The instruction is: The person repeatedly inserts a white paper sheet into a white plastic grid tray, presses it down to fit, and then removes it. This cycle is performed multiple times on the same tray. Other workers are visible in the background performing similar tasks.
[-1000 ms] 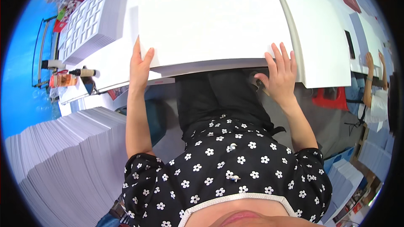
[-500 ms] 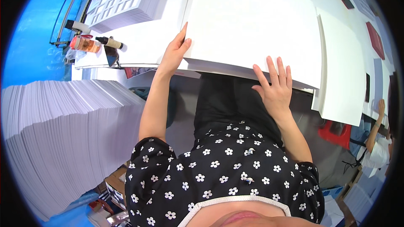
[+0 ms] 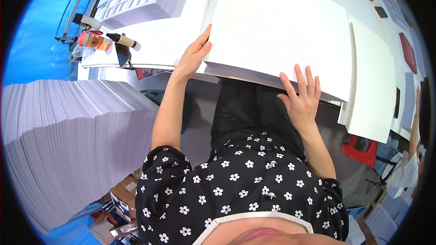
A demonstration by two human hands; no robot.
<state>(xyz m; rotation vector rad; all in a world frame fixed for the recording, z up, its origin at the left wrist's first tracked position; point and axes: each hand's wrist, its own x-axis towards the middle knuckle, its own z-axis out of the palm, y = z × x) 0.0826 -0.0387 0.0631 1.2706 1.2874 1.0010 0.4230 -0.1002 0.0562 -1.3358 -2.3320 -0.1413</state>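
Observation:
A large, flat white board, or a stack with thick sides, covers the table in front of me. My left hand lies along its left edge, fingers stretched out and the thumb apart near the top surface. My right hand is spread open at the front edge, fingertips over the white top and palm just off it. Whether the left fingers reach beneath the board is hidden.
Beside the board on the right lies a second white panel. A stack of white slotted trays, a drink bottle and a dark-capped bottle stand at left. A tall pile of white sheets rises beside me.
The whole table scene sits slightly further right in the picture, both hands with it. Hand poses look nearly the same. A co-worker's arm at far right has stretched further up.

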